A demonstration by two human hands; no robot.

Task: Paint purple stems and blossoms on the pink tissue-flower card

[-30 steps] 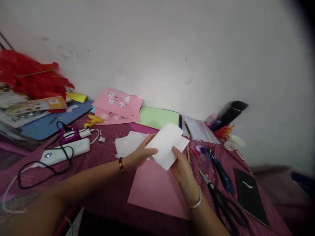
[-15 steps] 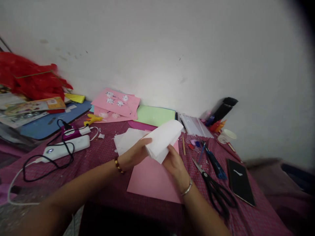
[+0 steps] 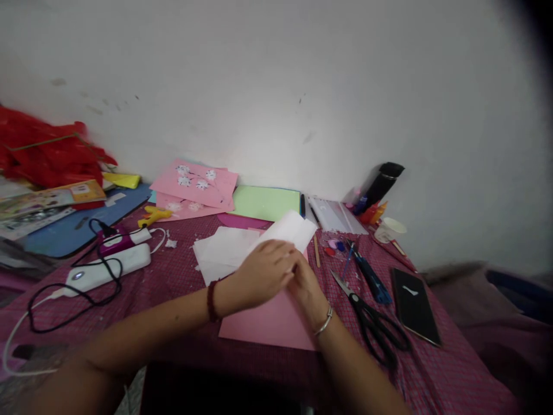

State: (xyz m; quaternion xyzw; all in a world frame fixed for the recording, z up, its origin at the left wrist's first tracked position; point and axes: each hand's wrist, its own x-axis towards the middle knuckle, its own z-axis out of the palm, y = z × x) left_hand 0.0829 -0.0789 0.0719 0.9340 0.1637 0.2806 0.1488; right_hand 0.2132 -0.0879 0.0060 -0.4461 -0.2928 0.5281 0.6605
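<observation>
My left hand (image 3: 264, 271) and my right hand (image 3: 306, 285) meet over a pink sheet (image 3: 276, 323) on the table. Both close on a folded white paper (image 3: 291, 230), which sticks out beyond the fingers toward the wall. The left hand's fingers curl over the paper's near part and hide it. The right hand's fingers are tucked beneath the left hand. More white paper (image 3: 220, 251) lies flat just left of the hands.
Black scissors (image 3: 371, 320), blue pens (image 3: 367, 274) and a black phone (image 3: 413, 305) lie to the right. A white power bank (image 3: 106, 268) with black cable, a yellow glue gun (image 3: 152, 215), pink flower cards (image 3: 196, 184), green paper (image 3: 265, 202) and a black flask (image 3: 382, 181) surround them.
The white paper has been folded down smaller and lowered toward the pink sheet. My left hand has slid right over it, and both hands now sit close together.
</observation>
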